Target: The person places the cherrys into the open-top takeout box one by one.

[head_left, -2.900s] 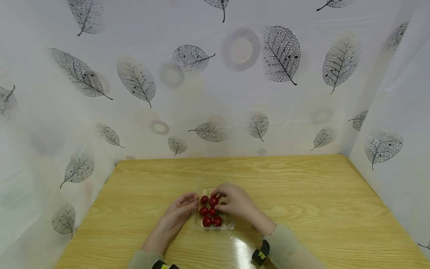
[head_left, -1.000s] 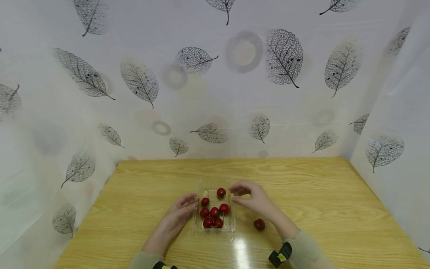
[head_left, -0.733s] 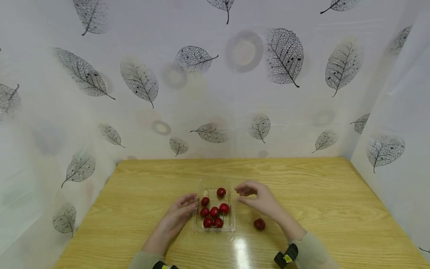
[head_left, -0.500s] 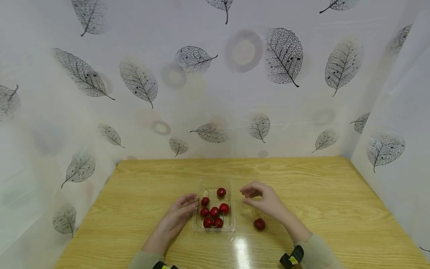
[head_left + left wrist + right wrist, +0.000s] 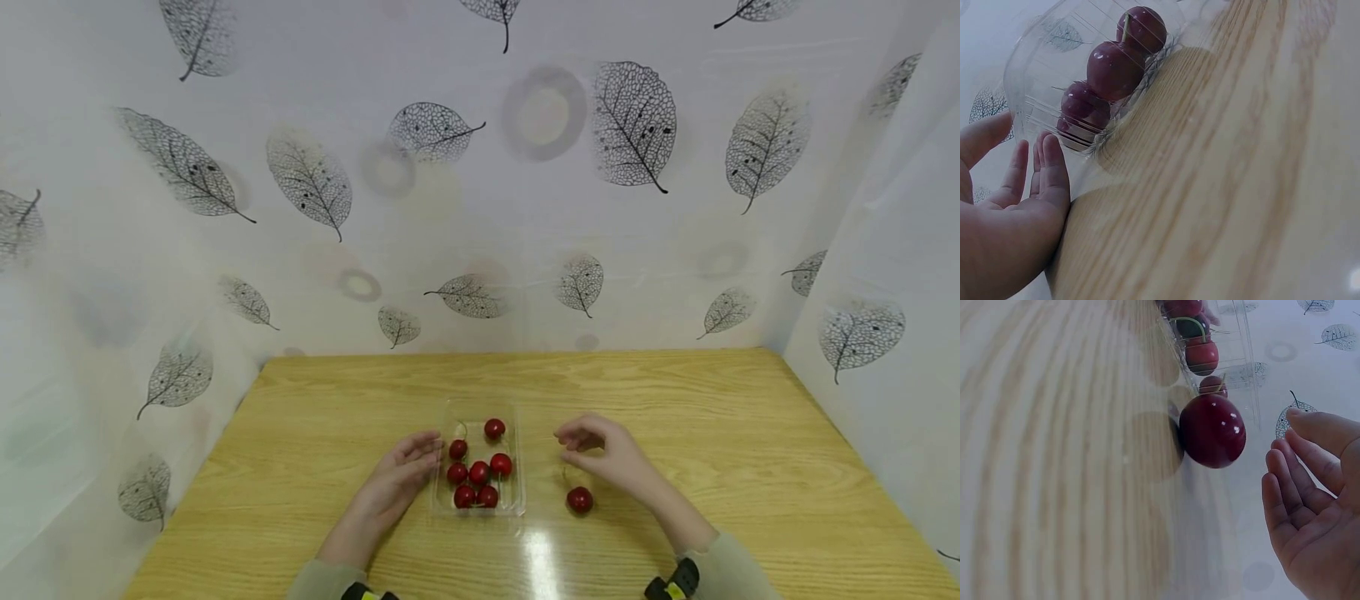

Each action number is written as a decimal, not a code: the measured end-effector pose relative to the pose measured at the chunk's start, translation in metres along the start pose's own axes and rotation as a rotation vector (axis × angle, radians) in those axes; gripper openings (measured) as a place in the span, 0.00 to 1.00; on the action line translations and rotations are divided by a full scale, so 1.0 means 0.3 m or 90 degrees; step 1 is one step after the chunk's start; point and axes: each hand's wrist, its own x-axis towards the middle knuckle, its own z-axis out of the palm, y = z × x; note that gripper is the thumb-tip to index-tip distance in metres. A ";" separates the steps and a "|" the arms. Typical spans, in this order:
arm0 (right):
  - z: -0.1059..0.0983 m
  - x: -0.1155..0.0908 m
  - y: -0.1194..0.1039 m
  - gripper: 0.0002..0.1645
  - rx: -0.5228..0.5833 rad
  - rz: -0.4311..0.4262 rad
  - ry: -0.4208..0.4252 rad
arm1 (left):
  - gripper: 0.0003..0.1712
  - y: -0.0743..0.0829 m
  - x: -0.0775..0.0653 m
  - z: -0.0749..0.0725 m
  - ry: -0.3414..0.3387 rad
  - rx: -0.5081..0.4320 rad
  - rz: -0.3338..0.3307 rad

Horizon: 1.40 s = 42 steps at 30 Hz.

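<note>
A clear plastic box [image 5: 522,492] with several dark red cherries [image 5: 479,473] in it stands on the wooden table. My left hand [image 5: 399,477] rests at the box's left side, its fingertips right at the wall; in the left wrist view the fingers [image 5: 1054,164] are fairly straight. One loose cherry [image 5: 579,500] with a pale stem lies to the right of the box. Just above and beyond it is my right hand [image 5: 609,450], its fingers loosely bent with nothing between them. The right wrist view shows that loose cherry [image 5: 1212,431] near the bent fingers [image 5: 1282,494].
The box's clear lid [image 5: 480,408] shows faintly at the far side. A pale sheet [image 5: 480,217] printed with leaves hangs behind and at both sides of the wooden table [image 5: 360,379]. Light glares on the table [image 5: 540,558] in front.
My right hand left the box and drew back to the right, beside the loose cherry, which now shows on the table. Cherries in the box shifted and spread. My left hand stayed in place.
</note>
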 end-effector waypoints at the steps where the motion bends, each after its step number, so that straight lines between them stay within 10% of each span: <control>1: -0.001 -0.005 0.002 0.14 0.002 -0.004 0.000 | 0.28 -0.001 0.000 -0.001 -0.001 0.001 0.001; 33: -0.024 -0.133 0.067 0.19 0.017 0.041 -0.054 | 0.39 -0.003 -0.001 -0.001 0.009 0.002 -0.007; 42: -0.024 -0.153 0.072 0.21 0.022 0.018 -0.081 | 0.28 -0.010 0.004 -0.009 -0.001 0.003 0.011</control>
